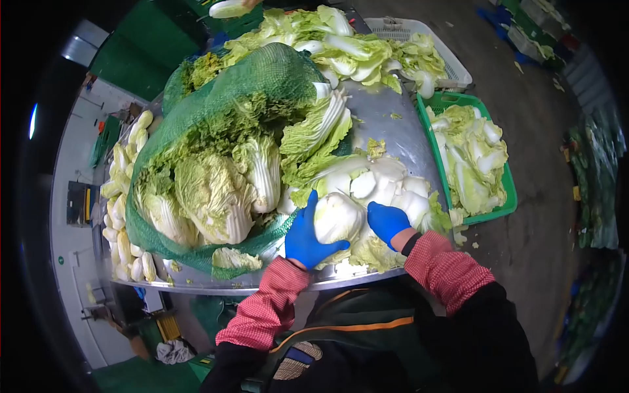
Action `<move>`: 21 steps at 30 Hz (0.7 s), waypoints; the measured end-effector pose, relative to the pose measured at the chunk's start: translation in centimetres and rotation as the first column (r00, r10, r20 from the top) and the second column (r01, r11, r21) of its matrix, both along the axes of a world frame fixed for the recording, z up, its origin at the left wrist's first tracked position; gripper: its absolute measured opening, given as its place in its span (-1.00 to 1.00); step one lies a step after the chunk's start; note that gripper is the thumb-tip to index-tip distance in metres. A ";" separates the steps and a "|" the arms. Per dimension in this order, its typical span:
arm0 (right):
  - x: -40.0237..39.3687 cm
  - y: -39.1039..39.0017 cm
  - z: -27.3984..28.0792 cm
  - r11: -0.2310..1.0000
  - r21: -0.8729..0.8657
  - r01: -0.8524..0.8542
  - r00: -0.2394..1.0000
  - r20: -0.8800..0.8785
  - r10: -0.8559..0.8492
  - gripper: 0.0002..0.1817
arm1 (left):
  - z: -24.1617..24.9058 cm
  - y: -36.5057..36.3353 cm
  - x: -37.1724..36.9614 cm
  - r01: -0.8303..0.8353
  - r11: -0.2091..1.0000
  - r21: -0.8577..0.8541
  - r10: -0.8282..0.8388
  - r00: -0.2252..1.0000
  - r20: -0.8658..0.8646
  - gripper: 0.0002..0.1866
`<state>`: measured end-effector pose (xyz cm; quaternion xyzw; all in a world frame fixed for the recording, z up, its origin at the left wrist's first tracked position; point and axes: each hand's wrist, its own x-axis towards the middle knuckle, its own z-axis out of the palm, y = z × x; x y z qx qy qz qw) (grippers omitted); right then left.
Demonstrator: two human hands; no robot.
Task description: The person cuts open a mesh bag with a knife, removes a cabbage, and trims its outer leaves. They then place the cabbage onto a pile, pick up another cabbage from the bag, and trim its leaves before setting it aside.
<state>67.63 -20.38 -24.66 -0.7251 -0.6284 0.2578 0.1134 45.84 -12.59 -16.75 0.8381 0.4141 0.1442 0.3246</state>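
My left hand (pixel 309 234), in a blue glove, cups the near left side of a pale napa cabbage (pixel 337 218), with thumb and fingers apart around it. Just right of that cabbage is my gloved right hand (pixel 388 223), its fingers curled closed. Whatever those fingers hold, if anything, is hidden. White and pale green loose cabbage leaves (pixel 383 182) lie piled beyond and beside both hands. To the left, a green mesh bag (pixel 262 72) gapes toward me, with several whole napa cabbages (pixel 213 196) inside and at its mouth.
Trimmed cabbages (pixel 121 196) line the metal table's (pixel 413 128) left side. Off its right edge stands a green crate (pixel 510 190) of leaves, with a white crate (pixel 452 59) behind. More leaves (pixel 347 49) cover the far end, where another person's hand (pixel 251 3) shows.
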 end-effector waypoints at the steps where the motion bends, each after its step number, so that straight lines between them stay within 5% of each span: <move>1: 0.5 0.2 0.3 0.999 -0.033 -0.015 1.000 -0.009 0.014 -0.82 | -0.4 0.6 -0.8 -0.008 0.997 -0.077 0.013 0.998 0.062 0.37; 6: 0.8 0.9 8.7 0.996 -0.078 0.041 0.945 -0.320 -0.064 -0.59 | -2.5 1.9 -3.7 0.003 0.909 -0.417 0.213 0.855 0.472 0.26; 9: -1.4 1.9 12.1 0.913 0.395 0.105 0.921 -0.385 0.060 -0.47 | -1.8 0.8 -2.9 0.070 0.873 -0.482 0.257 0.775 0.578 0.19; 12: -2.5 2.4 12.7 0.918 0.379 0.114 0.920 -0.389 0.047 -0.39 | -0.7 0.3 -2.0 0.104 0.872 -0.479 0.272 0.711 0.648 0.13; 14: -2.0 1.3 13.0 0.959 0.256 0.121 0.873 -0.488 0.020 -0.55 | -1.1 0.6 -2.7 0.056 0.809 -0.586 0.405 0.669 0.623 0.07; 16: -1.6 -0.6 11.4 0.983 0.148 0.112 0.862 -0.506 -0.022 -0.63 | -1.1 0.5 -3.1 0.117 0.714 -0.690 0.524 0.564 0.638 -0.13; 18: 0.0 -1.5 8.1 0.928 0.270 0.256 0.899 -0.420 -0.126 -0.65 | -1.8 0.7 -4.7 0.301 0.295 -0.907 0.790 0.458 0.408 -0.24; 19: 0.7 -1.4 7.6 0.913 0.284 0.294 0.925 -0.326 -0.197 -0.67 | 1.5 -0.6 -3.8 0.384 0.159 -0.910 0.869 0.382 0.313 -0.26; 21: 1.2 -0.3 7.7 0.879 0.398 0.263 0.949 -0.272 -0.160 -0.49 | 2.7 -0.8 -3.1 0.511 0.224 -0.830 0.859 0.299 0.416 -0.23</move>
